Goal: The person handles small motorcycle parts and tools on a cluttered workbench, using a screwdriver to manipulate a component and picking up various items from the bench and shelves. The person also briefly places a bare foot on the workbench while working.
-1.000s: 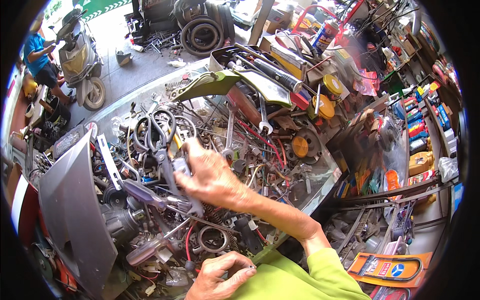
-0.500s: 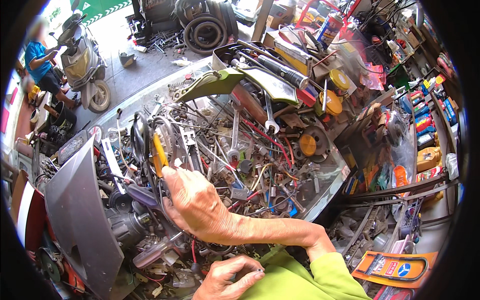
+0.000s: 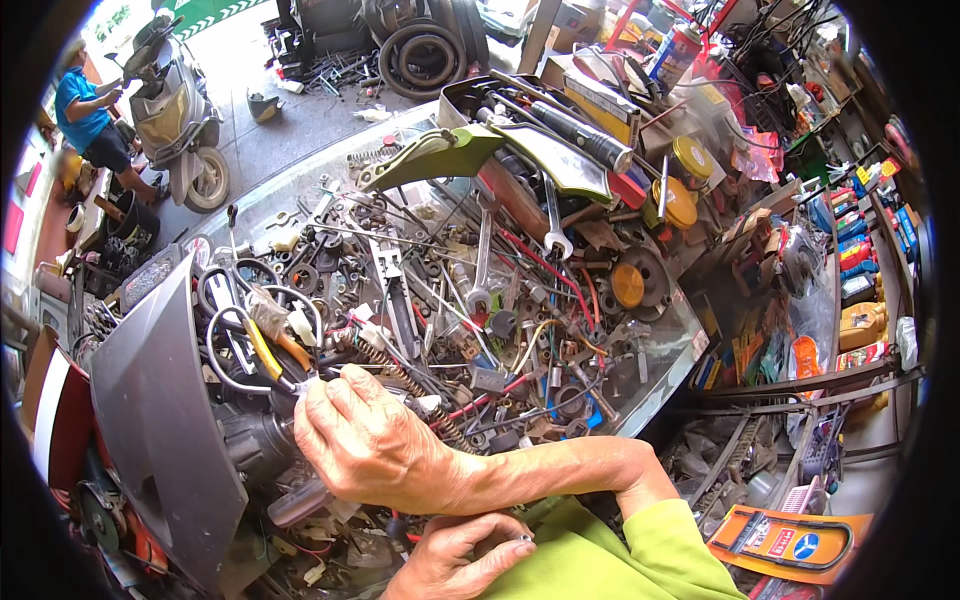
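Note:
My right hand (image 3: pixel 375 435) reaches across the bench, its fingers bent down among loose parts. Whatever is under its fingertips is hidden. Beside those fingers lie a yellow handle (image 3: pixel 263 350), an orange-brown handle (image 3: pixel 291 346) and a looped grey cable (image 3: pixel 213 352). A long coil spring (image 3: pixel 405 378) runs just behind the knuckles. My left hand (image 3: pixel 460 558) stays close to my body below the right forearm, thumb and fingers curled together. A tiny dark spot shows at its thumb tip, too small to name.
A glass-topped bench (image 3: pixel 655 385) is heaped with metal parts, including two wrenches (image 3: pixel 482 250). A large grey panel (image 3: pixel 170 420) stands at left. Green panels (image 3: pixel 430 160) and a flashlight (image 3: pixel 580 135) lie at the back. A person (image 3: pixel 90 110) stands beside a scooter (image 3: pixel 175 120).
My right hand has moved down and slightly left. The yellow handle and cables now lie farther left, and the coil spring shows. My left hand keeps its curled pose.

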A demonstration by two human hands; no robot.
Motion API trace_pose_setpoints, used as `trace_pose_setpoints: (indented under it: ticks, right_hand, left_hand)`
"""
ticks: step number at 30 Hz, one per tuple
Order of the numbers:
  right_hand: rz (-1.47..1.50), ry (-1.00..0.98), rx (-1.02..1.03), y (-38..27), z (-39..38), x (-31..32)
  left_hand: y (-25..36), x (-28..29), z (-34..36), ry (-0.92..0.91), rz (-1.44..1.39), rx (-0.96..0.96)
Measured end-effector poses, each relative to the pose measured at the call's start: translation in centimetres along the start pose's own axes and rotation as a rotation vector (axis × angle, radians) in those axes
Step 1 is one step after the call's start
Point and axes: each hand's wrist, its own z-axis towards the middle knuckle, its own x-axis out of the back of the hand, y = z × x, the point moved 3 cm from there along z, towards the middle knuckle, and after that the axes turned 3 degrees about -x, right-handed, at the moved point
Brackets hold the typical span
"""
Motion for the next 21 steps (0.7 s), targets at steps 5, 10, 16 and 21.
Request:
trace_pose_setpoints:
  ticks: [5, 10, 16, 21]
  right_hand:
    - [0.452, -0.269, -0.025, 2.6, 1.2, 3.3]
    - [0.162, -0.184, -0.261, 10.0, 0.0, 4.8]
    - [0.042, -0.277, -0.328, 14.4, -3.2, 2.4]
    - [-0.086, -0.398, -0.288, 13.7, -2.8, 2.4]
  left_hand:
    - [1.1, 0.4, 0.0, -0.013, 0.191, -0.147]
    - [1.0, 0.7, 0.4, 0.014, 0.195, -0.283]
    - [0.6, 0.5, 0.3, 0.017, 0.150, -0.299]
    - [0.6, 0.5, 0.4, 0.013, 0.114, -0.275]
